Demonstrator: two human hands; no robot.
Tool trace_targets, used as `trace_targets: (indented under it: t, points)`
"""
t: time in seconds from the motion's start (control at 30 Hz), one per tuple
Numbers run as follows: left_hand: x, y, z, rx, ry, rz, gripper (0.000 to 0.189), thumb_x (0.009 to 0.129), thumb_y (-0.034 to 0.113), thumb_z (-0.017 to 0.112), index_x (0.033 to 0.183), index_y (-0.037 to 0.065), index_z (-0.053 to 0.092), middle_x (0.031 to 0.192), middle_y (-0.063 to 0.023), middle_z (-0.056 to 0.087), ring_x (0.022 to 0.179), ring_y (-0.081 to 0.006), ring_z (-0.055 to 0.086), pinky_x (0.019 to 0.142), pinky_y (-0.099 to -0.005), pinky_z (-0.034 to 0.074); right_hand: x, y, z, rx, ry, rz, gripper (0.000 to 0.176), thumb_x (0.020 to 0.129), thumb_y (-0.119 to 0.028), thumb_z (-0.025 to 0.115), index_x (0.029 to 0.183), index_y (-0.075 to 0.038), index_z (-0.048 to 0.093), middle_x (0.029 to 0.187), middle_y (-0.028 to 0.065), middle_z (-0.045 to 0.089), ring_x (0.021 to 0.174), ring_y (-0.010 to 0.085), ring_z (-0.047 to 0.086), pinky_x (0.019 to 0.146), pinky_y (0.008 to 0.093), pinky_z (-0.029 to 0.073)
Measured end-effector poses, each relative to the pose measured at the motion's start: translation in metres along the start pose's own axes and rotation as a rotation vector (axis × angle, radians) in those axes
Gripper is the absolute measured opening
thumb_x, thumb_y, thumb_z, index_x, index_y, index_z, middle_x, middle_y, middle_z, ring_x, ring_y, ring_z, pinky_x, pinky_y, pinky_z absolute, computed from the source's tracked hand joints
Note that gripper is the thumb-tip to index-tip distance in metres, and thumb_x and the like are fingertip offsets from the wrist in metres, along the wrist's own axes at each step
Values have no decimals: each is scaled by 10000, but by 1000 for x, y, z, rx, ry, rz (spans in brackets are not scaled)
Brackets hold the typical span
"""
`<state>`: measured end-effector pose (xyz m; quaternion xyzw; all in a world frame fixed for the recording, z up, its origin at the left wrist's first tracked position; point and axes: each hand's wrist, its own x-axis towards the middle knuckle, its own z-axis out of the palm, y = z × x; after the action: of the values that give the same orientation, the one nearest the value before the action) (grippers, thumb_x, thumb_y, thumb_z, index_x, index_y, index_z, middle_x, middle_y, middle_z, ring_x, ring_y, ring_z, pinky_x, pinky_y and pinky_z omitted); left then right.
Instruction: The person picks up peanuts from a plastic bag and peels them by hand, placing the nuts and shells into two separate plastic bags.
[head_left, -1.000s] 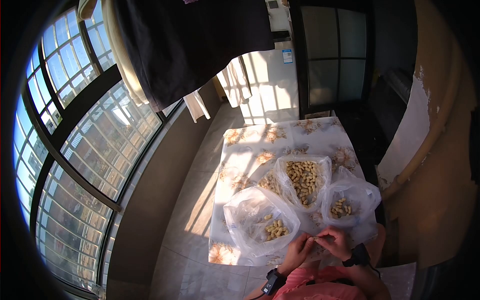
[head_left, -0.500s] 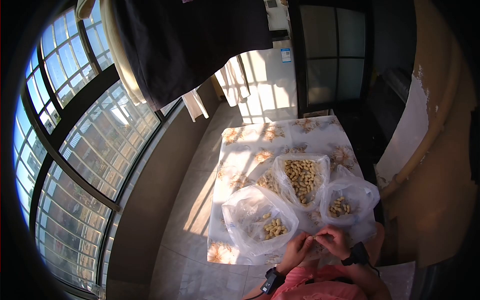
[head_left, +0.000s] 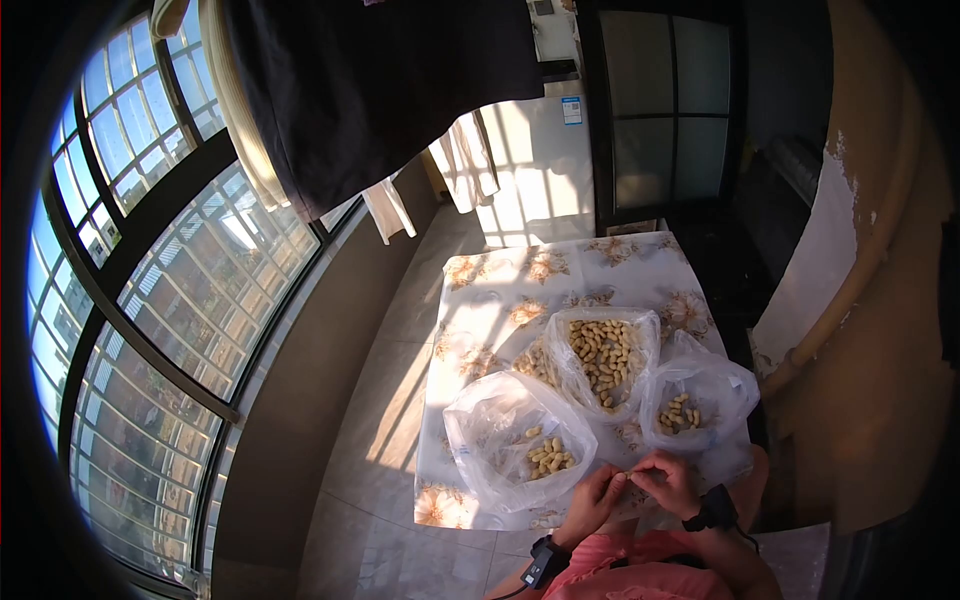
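Observation:
My left hand (head_left: pixel 596 495) and my right hand (head_left: pixel 668 483) meet at the table's near edge, fingertips pinched together around a small pale thing, seemingly a peanut (head_left: pixel 627 475). Just left of them lies an open clear plastic bag (head_left: pixel 490 440) with some peanuts (head_left: pixel 550 457) in it. Behind my hands a fuller bag (head_left: pixel 648 345) holds many peanuts (head_left: pixel 600 360). To the right, a third bag (head_left: pixel 735 390) contains a small group of peanuts (head_left: pixel 679 413).
The bags rest on a table with a flowered cloth (head_left: pixel 490 290). Dark clothing (head_left: pixel 380 90) hangs above its far left side. A barred window (head_left: pixel 200 270) is on the left, a pipe (head_left: pixel 850 280) on the right.

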<state>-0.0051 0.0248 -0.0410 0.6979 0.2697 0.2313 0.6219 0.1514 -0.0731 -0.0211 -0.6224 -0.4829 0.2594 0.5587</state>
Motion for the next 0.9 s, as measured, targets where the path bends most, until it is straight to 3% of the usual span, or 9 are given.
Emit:
trace_targets:
  t: [0.9]
  points:
    - [0, -4, 1, -22, 7, 18, 253, 1004, 256, 576, 995, 7, 624, 769, -100, 606, 689, -172, 557, 647, -320, 469, -1, -2, 1, 4, 16, 6, 111, 841, -104, 732, 882, -10, 692, 855, 75, 663, 826, 188, 646, 771, 307, 497]
